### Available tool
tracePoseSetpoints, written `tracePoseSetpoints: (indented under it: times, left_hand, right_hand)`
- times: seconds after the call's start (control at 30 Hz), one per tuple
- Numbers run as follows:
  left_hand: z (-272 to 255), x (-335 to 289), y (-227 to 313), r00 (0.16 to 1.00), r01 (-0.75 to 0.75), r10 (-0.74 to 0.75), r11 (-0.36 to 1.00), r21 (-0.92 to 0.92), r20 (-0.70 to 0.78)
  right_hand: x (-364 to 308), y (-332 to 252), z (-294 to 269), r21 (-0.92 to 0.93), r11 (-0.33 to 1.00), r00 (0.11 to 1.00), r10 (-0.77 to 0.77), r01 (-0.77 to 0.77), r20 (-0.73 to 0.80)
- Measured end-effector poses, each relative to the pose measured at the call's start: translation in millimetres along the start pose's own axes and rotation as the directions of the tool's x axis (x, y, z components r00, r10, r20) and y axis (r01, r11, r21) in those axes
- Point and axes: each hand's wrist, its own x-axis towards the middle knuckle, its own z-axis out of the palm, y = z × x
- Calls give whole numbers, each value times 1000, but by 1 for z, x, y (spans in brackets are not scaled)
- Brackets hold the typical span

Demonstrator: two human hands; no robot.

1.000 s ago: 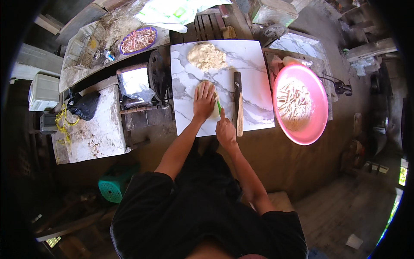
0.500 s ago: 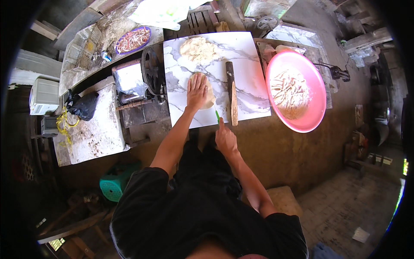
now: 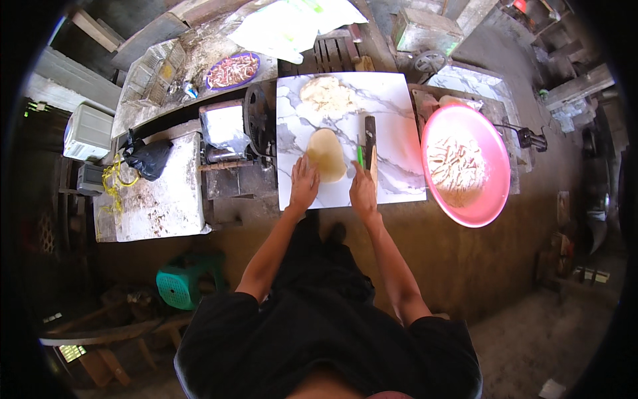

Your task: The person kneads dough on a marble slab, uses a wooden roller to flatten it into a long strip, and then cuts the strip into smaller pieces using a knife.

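Observation:
A flattened oval of pale dough (image 3: pixel 325 156) lies on the white marble-patterned board (image 3: pixel 395 189) in front of me. My left hand (image 3: pixel 304 183) is open, its spread fingers at the dough's lower left edge. My right hand (image 3: pixel 363 191) is to the right of the dough, index finger stretched forward, with nothing clearly in it. Just beyond its fingertips is a thin green tool (image 3: pixel 359 151), perhaps a knife; its full shape does not show. Beside it lies a dark wooden stick (image 3: pixel 370 136). A rougher lump of dough (image 3: pixel 325 95) sits farther back on the board.
At right stands a pink basin (image 3: pixel 500 189) with floury dough strips. A hand-cranked roller machine (image 3: pixel 226 130) is to the left of the board. Farther left are a black plastic bag (image 3: pixel 149 159), a purple-rimmed plate (image 3: pixel 232 71) and a wire basket (image 3: pixel 153 73). A green stool (image 3: pixel 183 282) stands below.
My left hand has slid from the top of the dough to its near edge, uncovering it. My right hand and the green tool have moved right, beside the stick. The view has shifted.

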Motion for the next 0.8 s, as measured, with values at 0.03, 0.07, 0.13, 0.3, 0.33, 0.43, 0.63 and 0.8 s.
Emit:
tracePoseSetpoints:
  times: [0.03, 0.07, 0.13, 0.3, 0.33, 0.43, 0.63, 0.8]
  left_hand:
    - [-3, -2, 5, 1000, 13, -12, 999, -31, 26]
    - [-4, -1, 8, 998, 26, -23, 998, -61, 53]
    - [1, 5, 7, 999, 8, -5, 998, -59, 46]
    - [21, 27, 14, 998, -35, 40, 993, -111, 42]
    - [24, 31, 15, 997, -58, 64, 992, -113, 47]
    - [26, 39, 14, 995, -80, 86, 991, -106, 54]
    - [27, 40, 13, 988, -112, 124, 986, -122, 94]
    - [30, 36, 17, 986, -131, 141, 985, -114, 89]
  right_hand:
    - [8, -2, 0, 4, 999, 999, 32, -32, 30]
    - [19, -4, 0, 7, 998, 997, 59, -59, 56]
    - [35, 11, 9, -17, 999, 999, -37, 36, -18]
    - [60, 25, 15, -201, 979, 989, -70, 43, -129]
    - [65, 28, 15, -230, 973, 996, -49, 29, -79]
    - [64, 30, 17, -236, 972, 1000, 16, -14, 10]
    - [53, 29, 19, -95, 980, 984, 177, -176, -3]
    - [54, 38, 21, -72, 982, 982, 181, -177, 47]
